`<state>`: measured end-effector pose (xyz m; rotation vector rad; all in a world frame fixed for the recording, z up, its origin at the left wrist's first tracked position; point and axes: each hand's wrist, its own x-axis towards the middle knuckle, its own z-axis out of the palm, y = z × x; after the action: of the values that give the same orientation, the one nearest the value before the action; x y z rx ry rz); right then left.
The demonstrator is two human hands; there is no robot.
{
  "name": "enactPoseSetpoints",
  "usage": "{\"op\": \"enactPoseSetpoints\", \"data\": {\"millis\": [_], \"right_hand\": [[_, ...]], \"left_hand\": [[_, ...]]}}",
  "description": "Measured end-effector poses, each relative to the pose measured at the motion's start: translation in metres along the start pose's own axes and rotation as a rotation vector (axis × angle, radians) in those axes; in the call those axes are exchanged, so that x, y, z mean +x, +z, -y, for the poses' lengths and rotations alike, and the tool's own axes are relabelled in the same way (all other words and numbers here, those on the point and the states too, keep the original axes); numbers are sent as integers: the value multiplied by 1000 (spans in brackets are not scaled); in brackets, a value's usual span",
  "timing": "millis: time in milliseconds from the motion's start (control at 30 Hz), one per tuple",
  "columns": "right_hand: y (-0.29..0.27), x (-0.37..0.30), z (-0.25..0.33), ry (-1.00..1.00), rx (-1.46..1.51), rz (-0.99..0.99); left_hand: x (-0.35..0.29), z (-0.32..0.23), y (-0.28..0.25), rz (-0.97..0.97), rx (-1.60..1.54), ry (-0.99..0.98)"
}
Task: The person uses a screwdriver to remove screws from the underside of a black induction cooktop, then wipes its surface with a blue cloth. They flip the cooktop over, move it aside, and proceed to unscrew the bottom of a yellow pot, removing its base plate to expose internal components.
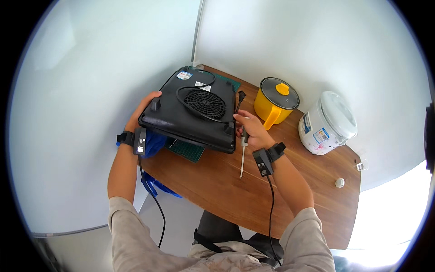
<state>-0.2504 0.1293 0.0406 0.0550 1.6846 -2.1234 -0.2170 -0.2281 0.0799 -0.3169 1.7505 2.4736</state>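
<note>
A black induction cooker [174, 113], seen from its underside, is tilted above the table with a round fan grille [206, 104] facing up. My left hand [146, 105] grips its left edge, fingers partly hidden beneath. At the opposite edge is my right hand [253, 130], closed around a screwdriver [243, 158] whose shaft points down toward the table. Its thumb and fingers are close against the cooker's side; whether they also bear its weight I cannot tell. A black cord loops over the cooker, and its plug [241, 95] sticks up just beyond my right hand.
Right of the cooker stands a yellow pot [266, 105] with a dark lid, then a white rice cooker [312, 136]. A small white cap [340, 182] lies on the wooden table [290, 199]. Beneath the cooker show a green mat [189, 151] and blue cloth [153, 144]. White walls enclose the back and left.
</note>
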Motion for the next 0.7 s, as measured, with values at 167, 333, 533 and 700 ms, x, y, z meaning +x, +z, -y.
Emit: {"op": "enactPoseSetpoints", "data": {"millis": [167, 333, 533, 700], "right_hand": [[0, 16, 0, -38, 4, -45], [2, 30, 9, -50, 23, -56], [-3, 48, -1, -30, 23, -69], [-2, 57, -5, -57, 32, -102]], "left_hand": [[32, 3, -12, 32, 78, 31], [69, 17, -60, 93, 149, 127], [47, 7, -44, 175, -22, -93], [46, 9, -44, -5, 122, -66]]}}
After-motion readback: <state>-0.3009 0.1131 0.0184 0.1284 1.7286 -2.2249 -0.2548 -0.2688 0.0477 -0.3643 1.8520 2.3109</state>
